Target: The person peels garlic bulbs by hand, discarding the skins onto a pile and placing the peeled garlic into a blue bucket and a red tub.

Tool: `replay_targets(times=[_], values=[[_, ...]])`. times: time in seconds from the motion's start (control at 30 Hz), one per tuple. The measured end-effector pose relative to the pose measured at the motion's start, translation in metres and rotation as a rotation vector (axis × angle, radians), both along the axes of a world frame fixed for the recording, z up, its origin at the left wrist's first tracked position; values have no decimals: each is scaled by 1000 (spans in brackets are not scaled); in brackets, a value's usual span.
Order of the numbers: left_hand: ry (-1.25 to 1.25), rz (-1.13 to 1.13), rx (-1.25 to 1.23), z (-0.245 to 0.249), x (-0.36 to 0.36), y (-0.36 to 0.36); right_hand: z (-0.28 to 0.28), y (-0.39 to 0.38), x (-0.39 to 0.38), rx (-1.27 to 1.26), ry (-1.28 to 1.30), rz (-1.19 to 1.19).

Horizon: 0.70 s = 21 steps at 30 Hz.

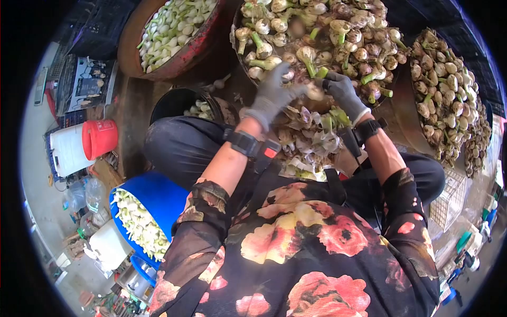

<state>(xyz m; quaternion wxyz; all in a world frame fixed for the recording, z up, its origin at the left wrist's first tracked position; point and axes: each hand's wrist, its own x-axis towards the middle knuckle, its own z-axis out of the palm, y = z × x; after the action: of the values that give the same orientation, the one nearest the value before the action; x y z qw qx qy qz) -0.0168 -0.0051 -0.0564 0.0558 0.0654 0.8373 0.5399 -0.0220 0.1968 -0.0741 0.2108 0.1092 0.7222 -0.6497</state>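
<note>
My left hand (274, 95), in a grey glove, is over the near left edge of a wide tub of unpeeled bulbs (364, 53). Its fingers are spread, somewhat blurred, with nothing held in them. To its right my right hand (343, 92), gloved too, has its fingers closed on a bulb's green stem (321, 73). A pale, blurred bulb (315, 92) shows between the two hands. Below them lies a heap of peeled skins and leaves (317, 134) in front of my lap.
A red-rimmed tub (206, 45) of cleaned white bulbs stands at upper left, a black bucket (163, 105) below it. More unpeeled bulbs (449, 100) are piled at right. At lower left are a blue barrel (150, 193) and a red bucket (100, 138); a white crate (449, 198) is at right.
</note>
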Motion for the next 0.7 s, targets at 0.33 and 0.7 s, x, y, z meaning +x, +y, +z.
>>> replay_targets(times=[0.33,0.7], values=[[310,-270,-140,26,26,26,65,-28,41,-147,-30,-212],[134,-291,33,30,27,13,56,-11,47,-309,-41,-149]])
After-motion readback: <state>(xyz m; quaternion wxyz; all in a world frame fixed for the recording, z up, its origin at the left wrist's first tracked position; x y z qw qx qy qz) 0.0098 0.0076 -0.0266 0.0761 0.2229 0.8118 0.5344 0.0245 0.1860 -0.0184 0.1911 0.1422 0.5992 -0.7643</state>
